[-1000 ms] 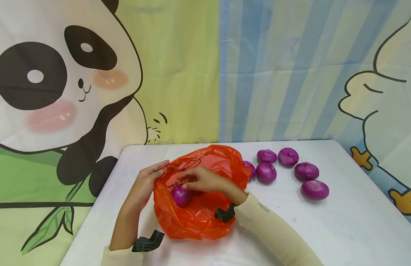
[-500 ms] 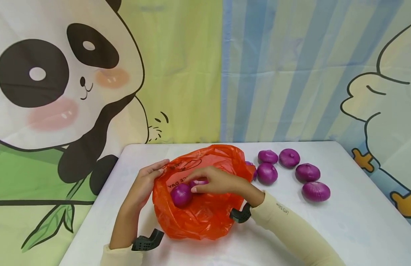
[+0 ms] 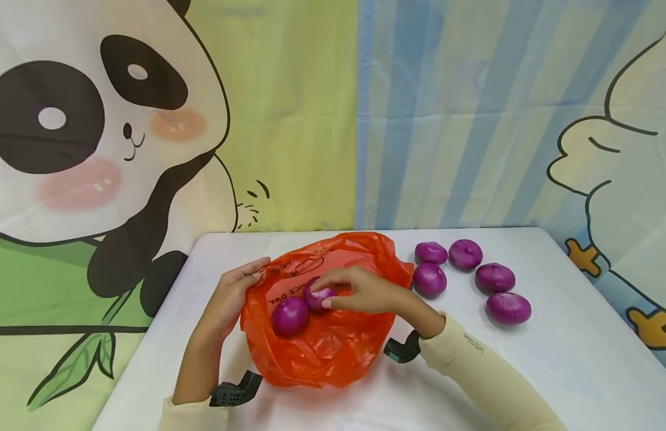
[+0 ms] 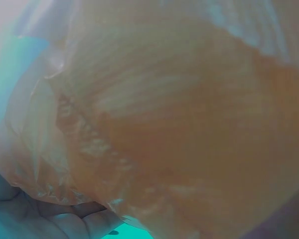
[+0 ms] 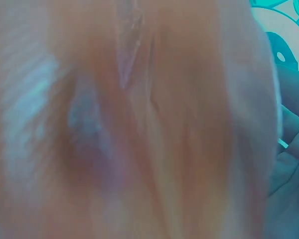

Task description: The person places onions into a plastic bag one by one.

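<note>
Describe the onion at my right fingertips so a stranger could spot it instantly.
On the white table, find the open red bag, its rim held by your left hand. Inside, the wanted purple onion is, of two, the one farther from that hand. The neighbouring onion is in full view; only this one is pinched by your right hand.

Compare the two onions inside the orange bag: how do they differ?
The right hand grips the right onion, partly covering it; no hand touches the left onion. The left onion lies nearer the viewer than the right onion. Both are purple and inside the bag.
</note>
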The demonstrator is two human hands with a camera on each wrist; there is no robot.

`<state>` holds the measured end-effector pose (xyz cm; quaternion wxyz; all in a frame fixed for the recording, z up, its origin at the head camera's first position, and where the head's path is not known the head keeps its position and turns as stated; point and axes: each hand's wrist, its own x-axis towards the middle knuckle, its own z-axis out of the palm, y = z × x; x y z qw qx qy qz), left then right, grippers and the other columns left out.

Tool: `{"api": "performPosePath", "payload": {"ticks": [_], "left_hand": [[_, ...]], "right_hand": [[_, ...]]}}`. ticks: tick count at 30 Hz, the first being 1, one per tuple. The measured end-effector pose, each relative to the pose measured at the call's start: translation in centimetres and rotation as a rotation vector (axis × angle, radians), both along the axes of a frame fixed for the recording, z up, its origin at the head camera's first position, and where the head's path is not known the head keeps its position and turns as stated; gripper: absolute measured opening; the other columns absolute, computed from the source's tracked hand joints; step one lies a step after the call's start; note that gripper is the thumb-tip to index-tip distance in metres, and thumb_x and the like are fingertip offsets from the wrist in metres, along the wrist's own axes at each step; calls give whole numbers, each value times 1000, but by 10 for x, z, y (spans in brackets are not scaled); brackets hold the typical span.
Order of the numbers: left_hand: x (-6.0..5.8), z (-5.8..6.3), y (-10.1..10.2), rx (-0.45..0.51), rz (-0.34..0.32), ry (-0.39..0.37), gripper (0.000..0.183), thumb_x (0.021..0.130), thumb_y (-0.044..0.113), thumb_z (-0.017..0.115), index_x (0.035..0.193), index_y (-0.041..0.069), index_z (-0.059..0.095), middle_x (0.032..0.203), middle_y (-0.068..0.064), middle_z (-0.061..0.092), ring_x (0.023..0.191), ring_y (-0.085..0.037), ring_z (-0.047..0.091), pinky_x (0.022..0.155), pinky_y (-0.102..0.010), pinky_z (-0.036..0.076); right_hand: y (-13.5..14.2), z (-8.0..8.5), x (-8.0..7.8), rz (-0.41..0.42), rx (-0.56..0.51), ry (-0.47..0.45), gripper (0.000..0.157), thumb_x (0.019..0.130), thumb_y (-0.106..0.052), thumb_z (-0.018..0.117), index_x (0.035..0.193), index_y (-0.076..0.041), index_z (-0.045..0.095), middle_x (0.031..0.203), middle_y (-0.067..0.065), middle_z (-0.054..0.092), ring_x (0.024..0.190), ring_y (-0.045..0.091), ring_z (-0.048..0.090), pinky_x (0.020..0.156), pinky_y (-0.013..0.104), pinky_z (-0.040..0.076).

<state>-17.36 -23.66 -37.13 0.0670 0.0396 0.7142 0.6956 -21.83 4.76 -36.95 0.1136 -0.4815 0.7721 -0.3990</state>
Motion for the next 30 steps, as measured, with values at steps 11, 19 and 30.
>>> {"api": "performPosePath", "payload": {"ticks": [11,19,30], "left_hand": [[-1,-2,-1,8,1,-9,45,102,7,34,145,-3,40,147,-19,42,129,-34,47,91,-32,50],[-2,1,-1,11,0,-5,44,103,7,35,145,-4,39,146,-19,42,130,-33,46,95,-37,46],[-2,0,-2,-4,15,-6,44,102,6,35,145,-4,40,147,-18,42,132,-32,44,95,-32,47]], "right_hand": [[26,2,-2,-64,-17,-15,35,93,-19,67,127,-15,65,123,-2,65,117,15,56,97,33,49],[47,7,-3,-97,-79,-122,36,92,-14,67,127,-10,64,125,2,63,117,19,57,95,40,50],[87,29,-11,-234,-224,-161,32,93,-7,64,125,-2,63,123,11,63,110,32,62,88,37,54]]}}
